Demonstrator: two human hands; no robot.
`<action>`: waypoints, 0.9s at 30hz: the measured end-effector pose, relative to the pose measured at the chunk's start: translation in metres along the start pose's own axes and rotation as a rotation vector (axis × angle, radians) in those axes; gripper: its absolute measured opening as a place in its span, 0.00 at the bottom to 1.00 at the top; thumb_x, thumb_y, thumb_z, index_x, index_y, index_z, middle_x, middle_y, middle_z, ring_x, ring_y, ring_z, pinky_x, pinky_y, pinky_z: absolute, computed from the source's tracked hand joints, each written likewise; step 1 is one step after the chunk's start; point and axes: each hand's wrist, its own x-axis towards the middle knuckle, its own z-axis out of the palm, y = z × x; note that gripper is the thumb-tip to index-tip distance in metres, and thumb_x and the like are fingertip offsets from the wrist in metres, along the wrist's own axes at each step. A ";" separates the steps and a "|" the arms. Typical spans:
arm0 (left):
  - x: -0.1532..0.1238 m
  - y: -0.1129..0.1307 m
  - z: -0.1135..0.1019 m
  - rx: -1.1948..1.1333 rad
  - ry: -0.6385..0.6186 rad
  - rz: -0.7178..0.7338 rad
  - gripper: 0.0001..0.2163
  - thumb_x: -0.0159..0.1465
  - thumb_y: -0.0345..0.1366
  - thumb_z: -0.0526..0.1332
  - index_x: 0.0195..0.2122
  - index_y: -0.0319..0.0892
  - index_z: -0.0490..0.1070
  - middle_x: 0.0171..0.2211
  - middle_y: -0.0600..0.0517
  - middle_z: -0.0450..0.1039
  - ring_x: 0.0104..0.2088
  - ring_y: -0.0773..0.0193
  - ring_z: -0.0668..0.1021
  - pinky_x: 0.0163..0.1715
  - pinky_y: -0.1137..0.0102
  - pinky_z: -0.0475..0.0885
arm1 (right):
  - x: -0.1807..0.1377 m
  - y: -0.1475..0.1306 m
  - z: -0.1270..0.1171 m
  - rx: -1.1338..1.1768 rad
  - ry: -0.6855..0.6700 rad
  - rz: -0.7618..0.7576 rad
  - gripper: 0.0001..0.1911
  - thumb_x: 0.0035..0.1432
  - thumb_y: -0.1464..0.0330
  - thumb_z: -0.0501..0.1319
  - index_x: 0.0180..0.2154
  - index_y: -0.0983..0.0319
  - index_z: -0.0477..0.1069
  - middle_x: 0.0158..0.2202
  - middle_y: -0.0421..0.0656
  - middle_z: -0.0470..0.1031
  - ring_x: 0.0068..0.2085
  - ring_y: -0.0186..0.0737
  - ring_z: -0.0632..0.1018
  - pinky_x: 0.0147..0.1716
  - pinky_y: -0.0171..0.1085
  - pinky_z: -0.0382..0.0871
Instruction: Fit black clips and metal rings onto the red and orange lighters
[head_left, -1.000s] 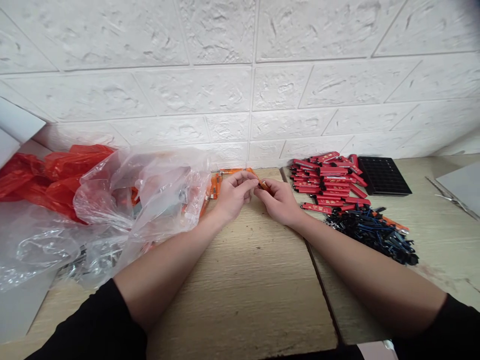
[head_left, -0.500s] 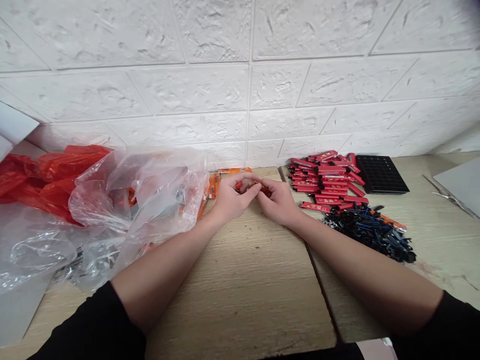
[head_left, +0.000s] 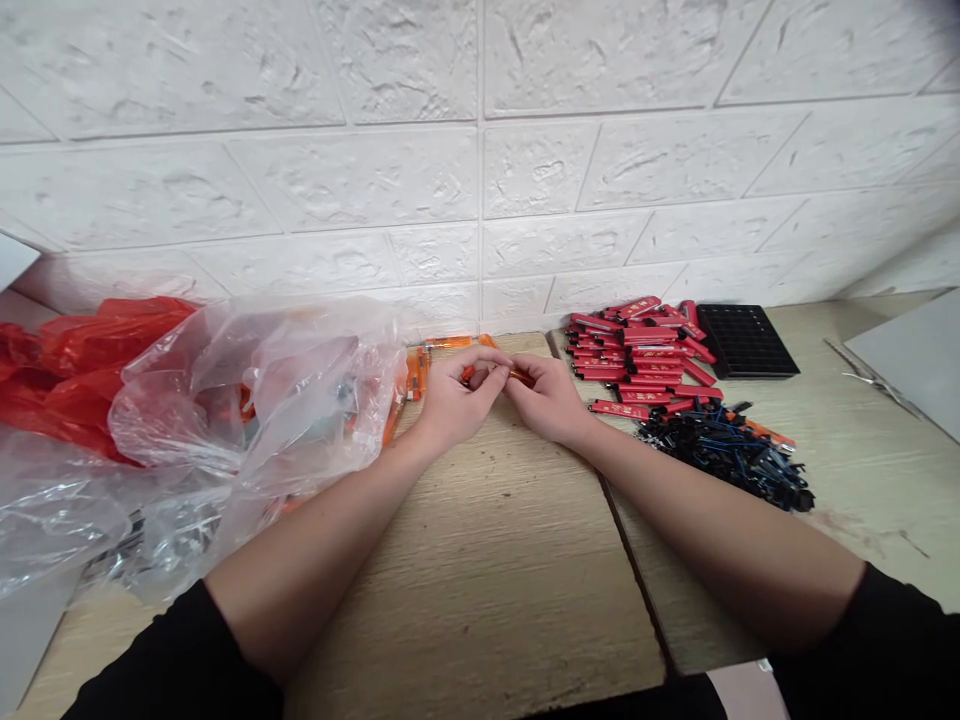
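Observation:
My left hand (head_left: 459,398) and my right hand (head_left: 551,400) meet above the wooden table, fingertips together. Between them is a small orange translucent lighter (head_left: 522,378), mostly hidden by the fingers. My left fingers curl round one end, where a red-orange bit shows; my right thumb and fingers pinch the other end. Several more orange lighters (head_left: 417,373) lie just left of my left hand, some along the wall. To the right of my right hand is a pile of red cases (head_left: 652,350) with gold lettering.
A heap of small black and blue parts (head_left: 724,450) lies right of my right forearm. Behind it stands a black gridded tray (head_left: 746,340). Clear plastic bags (head_left: 247,400) and a red bag (head_left: 90,365) cover the left side. A white brick-pattern wall (head_left: 442,180) closes off the back.
The whole view has shifted slightly, so the table's things appear a little further left. Both hands keep their hold on the orange lighter, with only small finger movement.

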 end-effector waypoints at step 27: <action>0.003 -0.004 0.001 0.060 0.076 -0.072 0.08 0.70 0.41 0.67 0.40 0.44 0.83 0.34 0.50 0.81 0.30 0.63 0.75 0.28 0.68 0.66 | 0.003 0.004 0.000 0.003 0.081 0.044 0.07 0.67 0.65 0.58 0.36 0.59 0.71 0.33 0.40 0.76 0.36 0.41 0.74 0.39 0.40 0.65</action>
